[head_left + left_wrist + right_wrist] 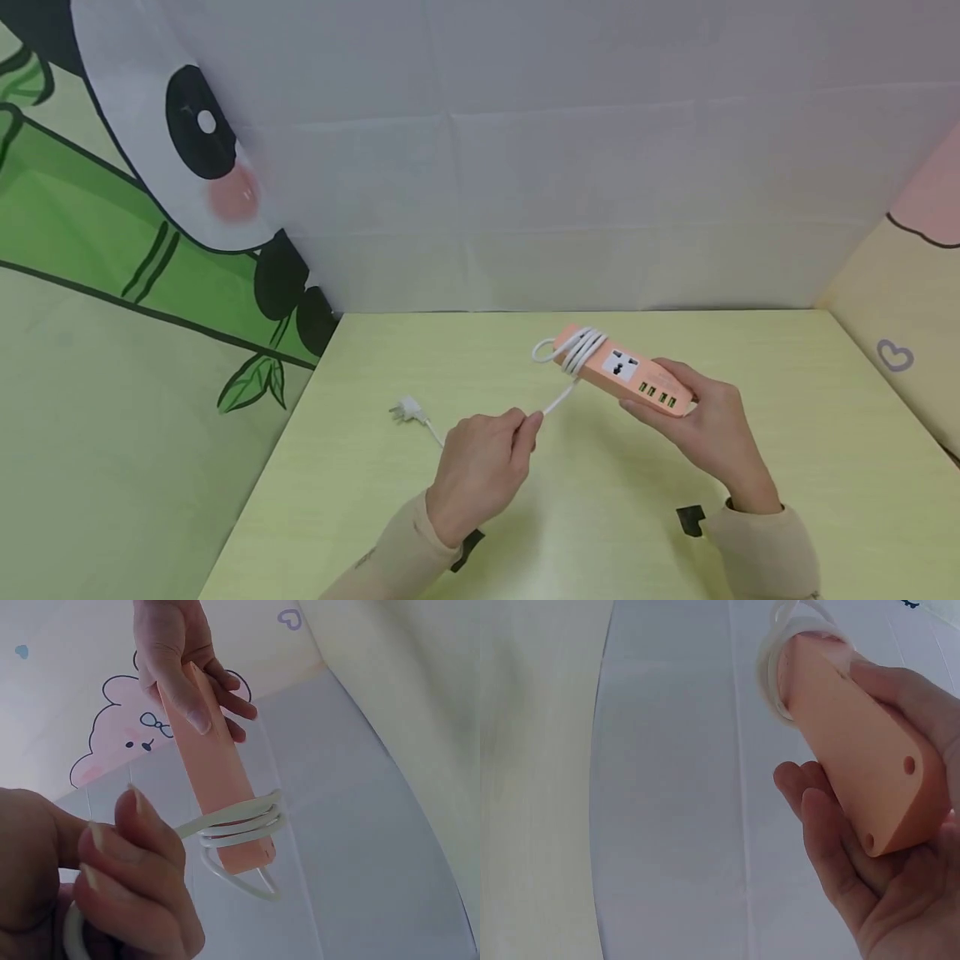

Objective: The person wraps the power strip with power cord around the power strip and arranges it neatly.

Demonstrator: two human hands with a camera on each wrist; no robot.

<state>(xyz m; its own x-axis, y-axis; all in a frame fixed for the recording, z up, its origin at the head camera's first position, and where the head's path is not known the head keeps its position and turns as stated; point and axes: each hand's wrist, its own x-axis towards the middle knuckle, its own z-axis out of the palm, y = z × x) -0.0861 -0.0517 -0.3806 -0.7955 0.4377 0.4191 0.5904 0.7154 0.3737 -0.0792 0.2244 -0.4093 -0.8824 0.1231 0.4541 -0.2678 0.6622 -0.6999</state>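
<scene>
An orange power strip [637,377] with one socket and several USB ports is held above the table by my right hand [701,421], which grips its near right end. White cord [583,350] is wound several times round the strip's far left end, with a loop sticking out. My left hand [487,462] pinches the cord's free stretch, which runs taut from the strip to the fingers. In the left wrist view the cord passes through the curled fingers [139,889]. Past the left hand, the white plug [407,409] shows at the cord's end, prongs pointing left.
Beneath the hands is a pale yellow-green table [600,517]. Black tape pieces mark it, one tape patch [691,520] by the right sleeve and another by the left sleeve. A whitish backdrop [555,183] rises behind, with a cartoon-printed wall [97,400] at left.
</scene>
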